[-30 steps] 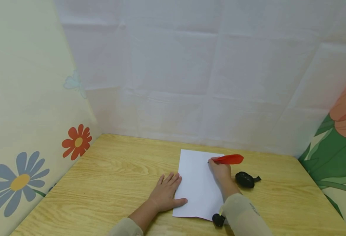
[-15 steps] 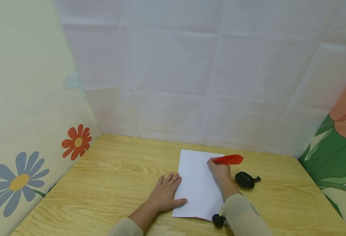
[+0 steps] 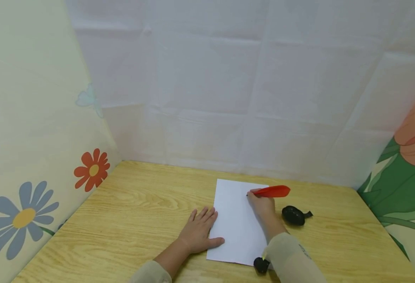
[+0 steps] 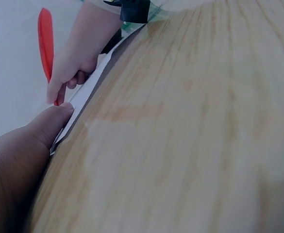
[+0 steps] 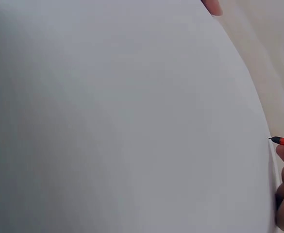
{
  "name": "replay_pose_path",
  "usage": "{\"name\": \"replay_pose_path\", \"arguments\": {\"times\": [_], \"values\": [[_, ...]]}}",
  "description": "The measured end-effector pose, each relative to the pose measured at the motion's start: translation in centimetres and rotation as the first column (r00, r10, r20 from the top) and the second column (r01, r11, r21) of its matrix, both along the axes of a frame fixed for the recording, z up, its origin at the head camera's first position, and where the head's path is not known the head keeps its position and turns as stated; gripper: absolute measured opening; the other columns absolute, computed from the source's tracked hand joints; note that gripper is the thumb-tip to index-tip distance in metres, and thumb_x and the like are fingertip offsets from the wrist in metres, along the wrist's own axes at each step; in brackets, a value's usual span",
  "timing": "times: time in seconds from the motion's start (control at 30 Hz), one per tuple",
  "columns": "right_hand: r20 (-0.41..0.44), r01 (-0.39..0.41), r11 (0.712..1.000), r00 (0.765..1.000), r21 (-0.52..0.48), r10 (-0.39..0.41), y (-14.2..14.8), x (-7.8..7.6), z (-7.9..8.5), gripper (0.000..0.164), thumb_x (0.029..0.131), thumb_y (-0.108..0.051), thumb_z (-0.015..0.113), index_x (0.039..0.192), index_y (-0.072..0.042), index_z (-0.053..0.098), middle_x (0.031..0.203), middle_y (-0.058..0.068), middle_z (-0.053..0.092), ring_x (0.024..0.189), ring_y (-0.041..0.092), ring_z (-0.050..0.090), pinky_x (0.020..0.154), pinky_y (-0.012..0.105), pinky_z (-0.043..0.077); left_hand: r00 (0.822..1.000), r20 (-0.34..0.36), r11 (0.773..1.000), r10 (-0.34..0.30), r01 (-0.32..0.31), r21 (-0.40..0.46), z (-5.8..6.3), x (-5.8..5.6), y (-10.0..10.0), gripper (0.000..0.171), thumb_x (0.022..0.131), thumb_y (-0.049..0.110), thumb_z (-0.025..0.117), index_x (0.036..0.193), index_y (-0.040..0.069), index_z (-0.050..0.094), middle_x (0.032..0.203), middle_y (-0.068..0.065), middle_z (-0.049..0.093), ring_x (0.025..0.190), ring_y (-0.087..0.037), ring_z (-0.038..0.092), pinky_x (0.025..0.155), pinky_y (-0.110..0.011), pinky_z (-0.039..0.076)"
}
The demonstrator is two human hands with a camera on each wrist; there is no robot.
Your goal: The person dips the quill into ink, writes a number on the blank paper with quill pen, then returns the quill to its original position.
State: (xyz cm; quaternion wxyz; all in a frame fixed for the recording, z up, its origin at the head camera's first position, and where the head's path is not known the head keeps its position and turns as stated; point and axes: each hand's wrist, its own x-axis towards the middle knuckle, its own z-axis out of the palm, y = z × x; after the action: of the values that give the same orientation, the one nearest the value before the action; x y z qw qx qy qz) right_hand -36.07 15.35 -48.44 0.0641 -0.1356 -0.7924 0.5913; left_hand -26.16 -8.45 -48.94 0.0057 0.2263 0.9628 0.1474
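Observation:
A white sheet of paper (image 3: 233, 224) lies on the wood-grain table. My left hand (image 3: 200, 232) rests flat at its left edge, fingers spread and the thumb on the sheet. Over the upper right part of the paper, my right hand (image 3: 264, 206) pinches a red feather pen (image 3: 276, 191), its plume slanting up to the right. In the right wrist view the pen's dark tip (image 5: 276, 140) points at the paper, right by its surface. The left wrist view shows the left thumb (image 4: 54, 119) on the paper edge, with the right hand (image 4: 74, 68) beyond it.
To the right of the right forearm sits a shiny black oval object (image 3: 293, 215) with a short tab. A small round black piece (image 3: 261, 265) is at the right cuff. A pale cloth wall (image 3: 228, 98) stands behind the table (image 3: 140, 220), with flower-printed panels at both sides.
My right hand and the feather pen have shifted slightly to the left over the paper. The paper's near edge lies straighter. My left hand has stayed in place.

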Motion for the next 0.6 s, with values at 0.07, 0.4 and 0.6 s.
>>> {"name": "replay_pose_path", "arguments": {"times": [0.07, 0.4, 0.6], "values": [[-0.009, -0.004, 1.0, 1.0, 0.009, 0.004, -0.14, 0.02, -0.08, 0.028, 0.087, -0.024, 0.071, 0.107, -0.004, 0.069, 0.108, 0.018, 0.07, 0.102, 0.031, 0.063, 0.101, 0.047, 0.051, 1.0, 0.005, 1.0, 0.003, -0.003, -0.004, 0.03, 0.01, 0.03, 0.091, 0.087, 0.07, 0.051, 0.152, 0.008, 0.035, 0.161, -0.007, 0.031, 0.151, -0.03, 0.023, 0.122, -0.057, 0.013], [-0.032, -0.008, 0.998, 0.999, 0.055, 0.01, -0.34, 0.05, -0.24, 0.03, 0.087, -0.025, 0.071, 0.107, -0.002, 0.069, 0.107, 0.02, 0.071, 0.101, 0.033, 0.064, 0.1, 0.048, 0.05, 1.0, 0.022, 1.0, 0.008, -0.008, -0.006, 0.15, -0.06, 0.08, 0.091, 0.087, 0.07, 0.05, 0.153, 0.009, 0.034, 0.161, -0.006, 0.03, 0.151, -0.028, 0.022, 0.122, -0.056, 0.012], [-0.018, -0.006, 0.999, 1.0, 0.041, 0.006, -0.41, 0.05, -0.34, 0.03, 0.086, -0.026, 0.071, 0.106, -0.003, 0.07, 0.107, 0.02, 0.071, 0.102, 0.033, 0.063, 0.101, 0.048, 0.05, 1.0, 0.019, 1.0, 0.008, -0.008, -0.012, -0.07, -0.11, 0.01, 0.091, 0.087, 0.07, 0.05, 0.153, 0.01, 0.034, 0.162, -0.006, 0.029, 0.152, -0.028, 0.021, 0.122, -0.056, 0.012]]}}
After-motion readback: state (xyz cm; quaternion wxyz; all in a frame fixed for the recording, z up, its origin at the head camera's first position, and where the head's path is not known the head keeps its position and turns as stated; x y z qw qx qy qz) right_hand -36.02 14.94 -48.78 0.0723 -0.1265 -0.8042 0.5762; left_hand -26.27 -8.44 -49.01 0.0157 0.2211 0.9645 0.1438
